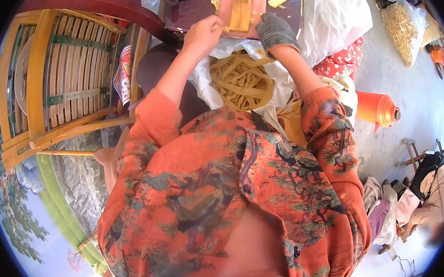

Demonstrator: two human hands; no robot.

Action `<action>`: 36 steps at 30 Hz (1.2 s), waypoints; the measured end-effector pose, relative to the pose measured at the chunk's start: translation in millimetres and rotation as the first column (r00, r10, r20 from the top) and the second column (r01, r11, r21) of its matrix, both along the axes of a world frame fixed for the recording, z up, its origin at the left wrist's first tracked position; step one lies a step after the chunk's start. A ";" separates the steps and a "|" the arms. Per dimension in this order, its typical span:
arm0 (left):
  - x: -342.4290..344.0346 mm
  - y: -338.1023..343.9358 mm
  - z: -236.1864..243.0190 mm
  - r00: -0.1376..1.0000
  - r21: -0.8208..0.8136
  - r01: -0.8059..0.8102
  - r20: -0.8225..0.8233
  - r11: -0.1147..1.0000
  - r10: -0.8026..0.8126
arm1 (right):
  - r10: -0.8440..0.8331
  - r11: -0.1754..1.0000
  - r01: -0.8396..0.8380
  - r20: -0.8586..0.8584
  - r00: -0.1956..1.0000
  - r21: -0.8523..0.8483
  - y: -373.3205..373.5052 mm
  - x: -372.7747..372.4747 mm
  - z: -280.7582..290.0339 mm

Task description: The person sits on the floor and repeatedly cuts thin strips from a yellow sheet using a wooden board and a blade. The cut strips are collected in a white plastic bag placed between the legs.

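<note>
The bare left hand (202,33) pinches a pale strip against the wooden block (240,8) on the dark counter (190,10); the gloved right hand (276,31) grips the block's other side. Below both hands sits a white bag (205,81) of yellow strips (241,80) (a red-printed packet (124,74) lies left).

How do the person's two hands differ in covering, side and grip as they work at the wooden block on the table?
The left hand is bare; the right hand wears a grey knitted glove. The left hand touches the wooden block at its lower left corner, while the right hand rests at its lower right edge. The left hand's fingers pinch a pale strip; whether the right hand grips anything cannot be told. Both are raised above the bag of yellow strips.
</note>
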State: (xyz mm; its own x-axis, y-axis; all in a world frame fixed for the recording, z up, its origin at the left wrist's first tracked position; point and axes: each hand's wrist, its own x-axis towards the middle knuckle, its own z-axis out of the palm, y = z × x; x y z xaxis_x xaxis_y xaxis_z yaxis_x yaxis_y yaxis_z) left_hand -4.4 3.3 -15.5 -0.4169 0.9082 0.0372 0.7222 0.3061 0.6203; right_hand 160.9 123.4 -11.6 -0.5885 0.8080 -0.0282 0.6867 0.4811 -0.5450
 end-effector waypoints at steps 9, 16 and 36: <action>76.4 -56.2 19.2 -0.300 -0.131 -0.018 0.946 0.991 0.119 | 0.627 0.758 -0.450 -0.338 0.702 0.472 -80.1 27.1 23.3; 63.3 -49.2 4.0 -0.168 -0.058 -0.179 0.985 0.982 0.027 | 0.451 0.864 -0.495 -0.570 0.686 0.088 -92.5 27.2 15.1; 49.0 -42.6 24.5 0.790 0.311 -0.105 0.603 0.945 -0.110 | 0.383 0.894 -0.446 -0.434 0.816 -0.049 -72.6 19.0 38.0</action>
